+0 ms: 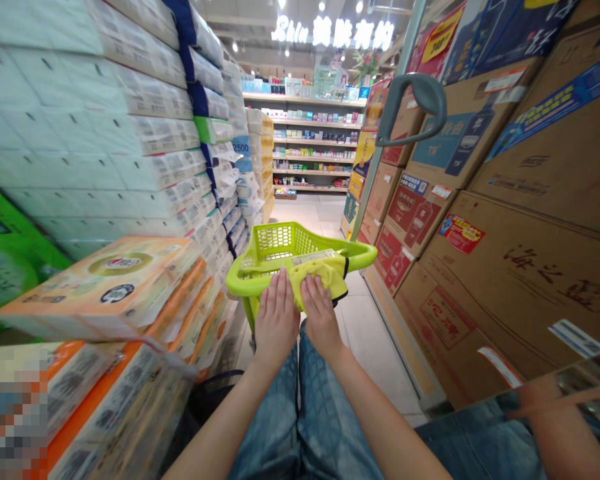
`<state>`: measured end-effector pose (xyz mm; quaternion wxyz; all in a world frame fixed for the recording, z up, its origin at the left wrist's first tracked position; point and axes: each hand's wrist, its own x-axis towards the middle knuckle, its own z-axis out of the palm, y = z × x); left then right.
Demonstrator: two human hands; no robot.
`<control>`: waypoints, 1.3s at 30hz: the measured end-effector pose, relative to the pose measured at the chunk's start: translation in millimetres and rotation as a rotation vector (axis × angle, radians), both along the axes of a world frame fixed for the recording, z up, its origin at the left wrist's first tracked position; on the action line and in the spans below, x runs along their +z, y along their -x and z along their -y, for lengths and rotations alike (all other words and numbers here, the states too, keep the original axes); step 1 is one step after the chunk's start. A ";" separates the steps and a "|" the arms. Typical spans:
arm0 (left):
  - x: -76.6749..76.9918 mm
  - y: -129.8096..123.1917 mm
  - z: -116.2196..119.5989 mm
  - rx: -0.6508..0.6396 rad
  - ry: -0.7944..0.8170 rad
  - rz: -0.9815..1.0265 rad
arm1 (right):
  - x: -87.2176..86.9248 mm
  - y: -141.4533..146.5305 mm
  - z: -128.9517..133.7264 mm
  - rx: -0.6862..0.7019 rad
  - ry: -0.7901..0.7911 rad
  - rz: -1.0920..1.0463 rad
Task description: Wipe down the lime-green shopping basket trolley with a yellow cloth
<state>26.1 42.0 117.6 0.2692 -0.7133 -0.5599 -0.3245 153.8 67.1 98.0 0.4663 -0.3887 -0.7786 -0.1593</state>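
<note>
My left hand [276, 300] lies with its fingers stretched out at the near rim of a lime-green shopping basket cart [240, 280], against the left edge of a yellow cloth item with dark trim [333, 275]. Beside it, my right hand [319, 303] rests on that cloth, its fingers extended and slightly bent on top of it. The cloth is bunched over the near rim, so its exact kind does not show. Both thumbs are mostly hidden. Behind the cloth, a pale flat label panel [313, 257] shows at the rim.
Tall stacks of tissue packs [145, 133] line the left, with orange tissue packs [100, 273] jutting out low. Cardboard cartons [520, 267] stand on the right behind a metal post [380, 157] with a grey handle [437, 100]. Stocked shelves [313, 140] face me beyond the tiled floor [325, 210].
</note>
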 end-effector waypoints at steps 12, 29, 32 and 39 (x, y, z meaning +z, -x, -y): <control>1.1 -4.1 0.4 0.007 0.010 0.005 | 7.8 -22.7 -14.6 -0.155 0.061 -0.294; -0.1 -3.8 -0.5 -0.002 0.002 0.021 | 4.7 -4.1 -5.7 -0.061 0.051 -0.150; -0.5 0.3 -0.8 0.002 -0.011 0.004 | -2.2 0.7 -2.9 -0.010 -0.012 0.044; 3.2 -3.7 1.0 -0.002 0.012 0.003 | 6.9 -48.8 -30.7 -0.196 0.018 -0.419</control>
